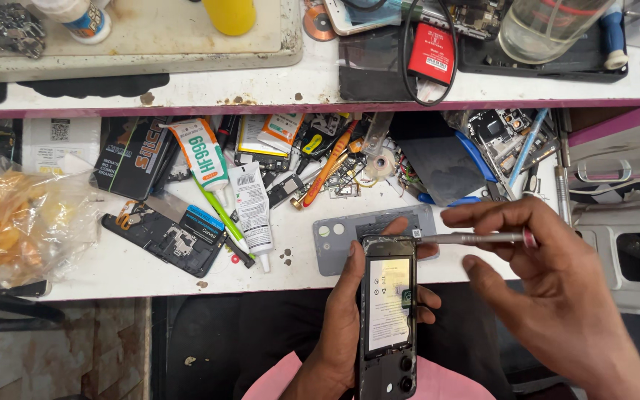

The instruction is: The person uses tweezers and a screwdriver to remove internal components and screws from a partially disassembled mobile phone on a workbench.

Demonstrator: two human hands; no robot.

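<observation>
Gripping an opened phone point(388, 311) upright by its edges, the left hand point(342, 326) has its fingers clamped round the frame, battery face showing. Right hand point(550, 289): thumb and forefinger pinched on a slim screwdriver point(475, 238), tip at the phone's top edge, just beyond the left fingertips. Grey back cover point(335, 248) lies behind them. Step judged: working a top screw; next calls for steady tip seating.

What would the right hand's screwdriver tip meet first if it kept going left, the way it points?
Probably the top edge of the opened phone in the left hand; the screwdriver in the right hand already sits there, though depth is unclear.
</observation>
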